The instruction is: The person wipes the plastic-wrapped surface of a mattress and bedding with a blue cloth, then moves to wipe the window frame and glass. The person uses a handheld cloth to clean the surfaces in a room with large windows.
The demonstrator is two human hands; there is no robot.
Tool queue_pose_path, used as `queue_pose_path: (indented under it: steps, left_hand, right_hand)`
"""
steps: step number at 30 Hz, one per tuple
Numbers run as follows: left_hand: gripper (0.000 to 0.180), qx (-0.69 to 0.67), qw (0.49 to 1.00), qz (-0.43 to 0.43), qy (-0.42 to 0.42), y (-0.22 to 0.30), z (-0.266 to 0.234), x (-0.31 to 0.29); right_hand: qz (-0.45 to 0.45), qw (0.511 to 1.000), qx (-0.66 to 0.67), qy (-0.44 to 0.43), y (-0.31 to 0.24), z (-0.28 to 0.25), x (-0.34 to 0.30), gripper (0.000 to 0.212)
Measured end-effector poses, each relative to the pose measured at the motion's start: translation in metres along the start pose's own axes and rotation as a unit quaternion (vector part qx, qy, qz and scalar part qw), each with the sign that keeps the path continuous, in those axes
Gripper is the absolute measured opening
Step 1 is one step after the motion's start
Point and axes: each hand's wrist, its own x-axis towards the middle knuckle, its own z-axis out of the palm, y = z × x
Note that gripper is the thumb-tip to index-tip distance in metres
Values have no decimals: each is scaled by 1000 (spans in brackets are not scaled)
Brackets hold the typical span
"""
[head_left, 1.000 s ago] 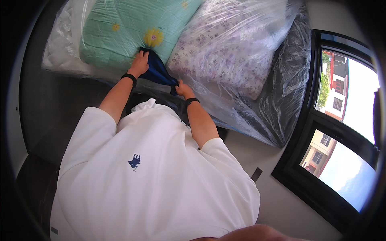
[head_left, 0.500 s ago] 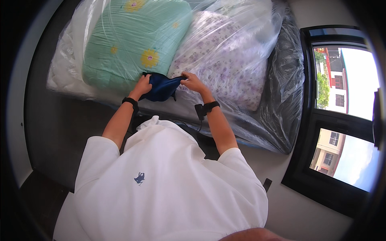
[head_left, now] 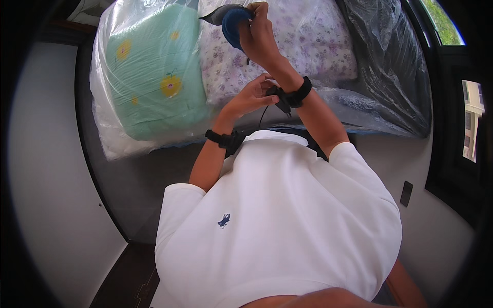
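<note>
My right hand point(head_left: 263, 38) is closed on a bunched blue cloth piece point(head_left: 233, 24) with a dark grey, pointed flap sticking out to its left. It is held over the floral padded bedding; its exact kind is unclear. My left hand point(head_left: 250, 96) is at my right wrist, thumb and fingers around the small black device point(head_left: 277, 96) on its black wristband point(head_left: 300, 92). A thin cable hangs from that device. Another black wristband point(head_left: 220, 137) sits on my left wrist.
Plastic-wrapped bedding lies ahead: a green piece with yellow flowers point(head_left: 154, 87) at left, a white piece with purple flowers point(head_left: 318, 46) beside it. Dark crumpled plastic point(head_left: 387, 61) covers the right side. A black-framed window point(head_left: 454, 118) is at right, a pale panel point(head_left: 43, 154) at left.
Both hands held the blue cloth before. My left hand has let go and moved to my right wrist; my right hand has carried the cloth farther away. The view has turned.
</note>
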Motion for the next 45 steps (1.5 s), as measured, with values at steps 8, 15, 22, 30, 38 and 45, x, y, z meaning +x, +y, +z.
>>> queue_pose_path:
  steps: [8, 15, 22, 30, 38, 45]
  left_hand:
    - [83, 136, 983, -125, 17, -27, 42, 61]
    - [81, 334, 928, -153, 60, -44, 31, 79]
    - [34, 454, 877, 61, 143, 58, 80, 51]
    - [26, 638, 393, 583, 315, 266, 104, -34]
    - [31, 716, 313, 598, 180, 312, 103, -50]
    - [35, 699, 318, 605, 210, 309, 87, -61]
  right_hand:
    - [-161, 975, -153, 9, 72, -92, -6, 28]
    - [-44, 992, -110, -52, 105, -90, -18, 24]
    - [158, 968, -108, -160, 192, -86, -25, 31]
    - [16, 859, -357, -366, 220, -51, -92, 52]
    - [-57, 823, -472, -310, 235, -70, -81, 47]
    - [271, 777, -517, -237, 242, -137, -79, 63]
